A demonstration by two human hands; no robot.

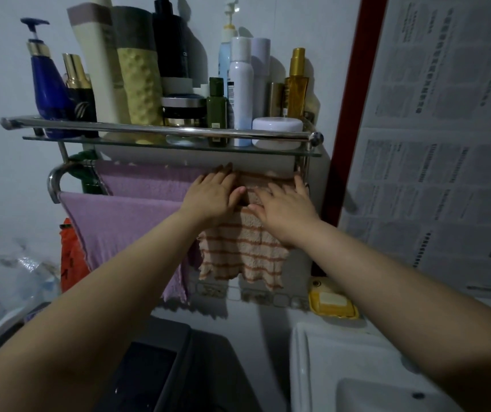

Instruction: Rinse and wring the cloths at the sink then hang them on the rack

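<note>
While the striped cloth [241, 251] hangs over the rack [57, 185], both flat, open hands, left [213, 193] and right [282, 208], press its top fold, hiding the bar beneath.

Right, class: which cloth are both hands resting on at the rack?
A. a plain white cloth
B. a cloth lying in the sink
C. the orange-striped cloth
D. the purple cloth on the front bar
C: the left hand and right hand lie flat on the orange-striped cloth, draped beside the purple cloth.
</note>
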